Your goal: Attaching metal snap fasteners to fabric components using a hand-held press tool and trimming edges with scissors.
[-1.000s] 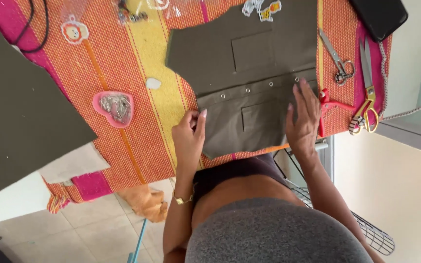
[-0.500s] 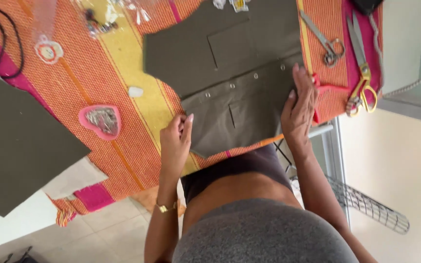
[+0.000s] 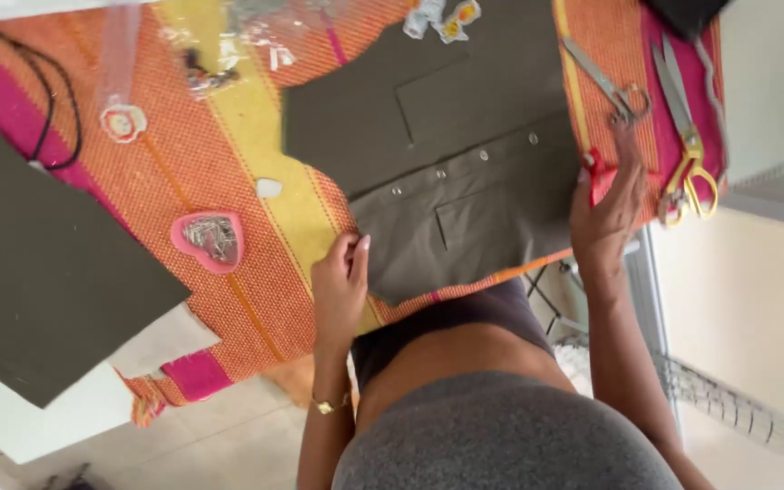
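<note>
The step in hand looks like squaring up an olive-green garment piece on the striped cloth of the table. The left hand pinches the piece's near left corner, fingers curled shut on the edge. The right hand lies flat with fingers spread and open, pressing the piece's right edge down, something red just under its fingertips.

The next move probably calls for a steady pull from the pinched corner while the flat hand anchors the far side.

The piece lies between the two hands and runs beyond them: matte olive, a row of metal snaps across it, a stitched pocket below. Beyond the right fingertips lie gold-handled scissors and silver scissors. Left of the left fingers sits a pink heart-shaped pin dish.
</note>
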